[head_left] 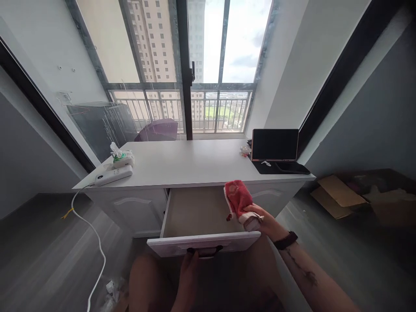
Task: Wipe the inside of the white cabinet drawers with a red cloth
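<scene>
The left hand [190, 271] is at the front of the open drawer [198, 212], fingers hooked up onto the dark handle [204, 250] at the middle of the white drawer front and gripping it. The drawer is pulled out from under the front edge of the white desk [191, 162], at its centre; the pale interior shows nothing in it.

The right hand [264, 223] is over the right front corner of the drawer, fingers clenched around the lower end of a red cloth [238, 199]. The cloth stands up from the grasp, above the right side of the drawer, just below the desk's front edge. It has a white trim at the gripped end. A dark band [285, 240] sits on the right wrist.

At the left front corner of the desk lies a white power strip [113, 175], its white cable [94, 242] dropping off the left edge to the floor. Just behind it is a pack of wet wipes [122, 158], one sheet pulled up. At the right back corner a dark-screened tablet [274, 144] stands upright on a black mat [279, 168].

Flattened cardboard [338, 193] lies on the floor right of the desk.
</scene>
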### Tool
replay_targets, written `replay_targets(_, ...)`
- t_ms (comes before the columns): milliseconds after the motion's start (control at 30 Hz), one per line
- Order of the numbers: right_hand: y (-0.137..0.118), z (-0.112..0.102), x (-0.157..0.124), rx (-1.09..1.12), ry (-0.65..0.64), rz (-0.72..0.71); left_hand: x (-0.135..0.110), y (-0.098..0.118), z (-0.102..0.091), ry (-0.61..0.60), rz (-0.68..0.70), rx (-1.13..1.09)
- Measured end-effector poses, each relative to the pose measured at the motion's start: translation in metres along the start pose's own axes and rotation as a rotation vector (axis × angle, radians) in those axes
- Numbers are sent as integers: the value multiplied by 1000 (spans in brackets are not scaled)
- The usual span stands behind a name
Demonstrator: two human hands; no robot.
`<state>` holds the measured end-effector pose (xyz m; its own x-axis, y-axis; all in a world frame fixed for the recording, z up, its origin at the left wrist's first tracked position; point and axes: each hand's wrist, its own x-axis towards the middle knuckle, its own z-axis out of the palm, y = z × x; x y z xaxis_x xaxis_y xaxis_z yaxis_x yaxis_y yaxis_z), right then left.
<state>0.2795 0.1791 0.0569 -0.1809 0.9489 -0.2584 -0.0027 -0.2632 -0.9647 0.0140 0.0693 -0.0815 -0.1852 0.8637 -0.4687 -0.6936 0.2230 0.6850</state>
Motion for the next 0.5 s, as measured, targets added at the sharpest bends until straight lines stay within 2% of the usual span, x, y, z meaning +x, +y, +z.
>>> replay_targets(67, -13, 31, 33, -88, -243, 57, 3, -5, -2, 3, 23, -15)
replay_targets(133, -14, 65, 65, -331, -475, 20, 6, -9, -4, -12, 30, -20)
replay_targets(200, -7, 97, 89, -712, -540, -72, 9, -12, -5, -21, 28, -13)
replay_targets(267, 6, 125, 103, -852, -586, -129, 12, -14, -6, -23, 35, -3)
replay_targets(333, 21, 147, 110, -1017, -728, -251, 16, -16, -8, 3, 35, 13)
replay_targets(433, 46, 171, 113, -1329, -946, -497, 19, -16, -11, 58, 17, 50)
replay_targets(500, 63, 179, 115, -1424, -986, -614, 19, -13, -13, 74, 2, 84)
